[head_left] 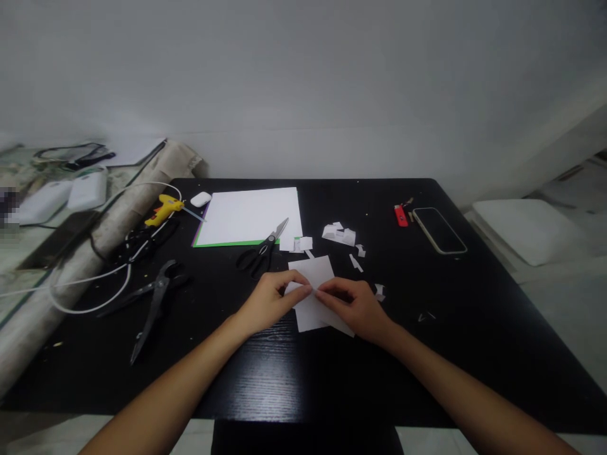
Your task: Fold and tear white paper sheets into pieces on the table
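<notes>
Black tabletop (474, 303); white paper (317, 270) in the pinch of left fingers (298, 293) and right fingers (332, 301)

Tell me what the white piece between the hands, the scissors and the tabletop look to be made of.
White piece: matte paper or thin card, judging by its thin, crisp edges.
Scissors: grey blades with a metallic sheen, likely steel; dark handles, probably plastic.
Tabletop: black and glossy, perhaps veneer or laminate; a wood-like grain shows in the reflection.

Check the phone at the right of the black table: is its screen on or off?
Off, as far as this view shows: the phone lies with its screen facing up, dark, with nothing lit on it.
</notes>
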